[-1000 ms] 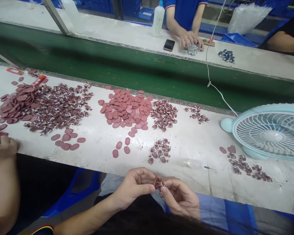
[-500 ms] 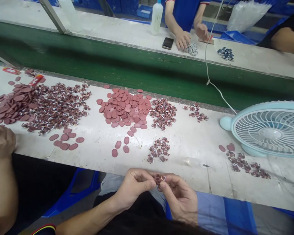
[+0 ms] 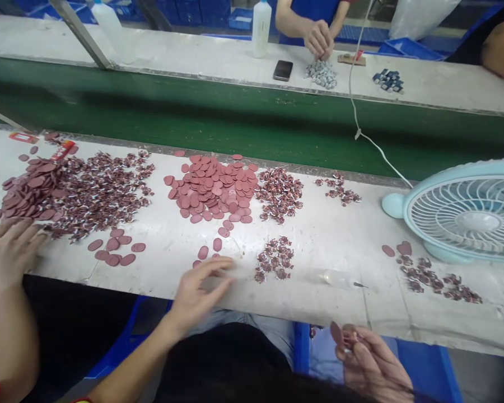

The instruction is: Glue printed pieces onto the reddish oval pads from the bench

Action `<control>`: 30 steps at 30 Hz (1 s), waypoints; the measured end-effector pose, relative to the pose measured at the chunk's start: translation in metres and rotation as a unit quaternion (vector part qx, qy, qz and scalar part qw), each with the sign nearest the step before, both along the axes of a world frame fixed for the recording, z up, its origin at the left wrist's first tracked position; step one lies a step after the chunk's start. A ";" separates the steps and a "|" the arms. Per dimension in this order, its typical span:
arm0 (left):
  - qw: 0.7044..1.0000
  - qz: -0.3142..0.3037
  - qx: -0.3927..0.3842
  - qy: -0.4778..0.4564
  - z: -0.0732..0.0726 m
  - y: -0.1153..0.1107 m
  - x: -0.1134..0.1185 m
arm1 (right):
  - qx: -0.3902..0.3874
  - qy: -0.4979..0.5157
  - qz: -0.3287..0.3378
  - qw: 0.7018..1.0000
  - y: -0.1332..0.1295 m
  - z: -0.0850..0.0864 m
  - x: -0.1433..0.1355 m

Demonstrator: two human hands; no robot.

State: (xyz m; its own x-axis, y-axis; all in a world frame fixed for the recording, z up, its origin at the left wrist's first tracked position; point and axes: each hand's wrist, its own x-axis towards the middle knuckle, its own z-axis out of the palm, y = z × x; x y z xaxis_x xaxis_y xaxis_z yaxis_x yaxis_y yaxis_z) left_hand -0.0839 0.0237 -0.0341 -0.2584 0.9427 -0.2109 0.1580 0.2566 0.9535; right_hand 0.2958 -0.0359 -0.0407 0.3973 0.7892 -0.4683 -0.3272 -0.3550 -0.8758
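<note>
The left hand [image 3: 197, 288] is half open over the near edge of the surface [image 3: 327, 240], thumb and fingers apart with nothing visible between them, just beside a few loose ovals [image 3: 217, 244]. The right hand [image 3: 376, 358] is closed, pinching a held piece [image 3: 337, 334] between thumb and fingers — a reddish-brown oval, tilted up on edge, with small brown bits by the fingertips — over a blue bin [image 3: 441, 366] in front of the surface. Farther in lie an oval pile [image 3: 212, 187] and, right beside it, a heap of small brown parts [image 3: 279, 193]; a smaller cluster [image 3: 275, 258] sits nearer the edge. A clear bottle [image 3: 334, 277] with a dark tip lies on its side to the right, and more brown parts [image 3: 439, 282] are spread near a pale blue fan [image 3: 479, 218]. At far left, another person's hand [image 3: 10, 252] — blurred — reaches toward a mixed pile [image 3: 101, 193].
</note>
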 end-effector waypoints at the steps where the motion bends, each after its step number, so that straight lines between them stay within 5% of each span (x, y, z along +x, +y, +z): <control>1: 0.998 0.004 0.006 0.055 0.000 0.005 -0.013 | -0.011 -0.028 -0.016 0.999 -0.008 -0.002 0.018; 4: 0.986 0.003 0.013 0.167 -0.002 0.016 -0.036 | -0.031 -0.115 -0.024 0.993 -0.030 -0.007 0.058; 8: 0.959 -0.051 -0.005 0.280 0.000 0.020 -0.042 | -0.076 -0.176 0.020 0.981 -0.049 -0.027 0.071; 11: 0.930 -0.091 -0.046 0.354 0.003 0.024 -0.049 | -0.113 -0.194 0.036 0.974 -0.053 -0.060 0.068; 19: 0.930 -0.088 -0.115 0.338 0.012 0.037 -0.064 | -0.185 -0.281 0.031 0.941 -0.052 -0.149 0.072; 30: 0.911 -0.094 -0.037 0.400 0.000 0.038 -0.049 | -0.252 -0.309 0.062 0.915 -0.042 -0.179 0.079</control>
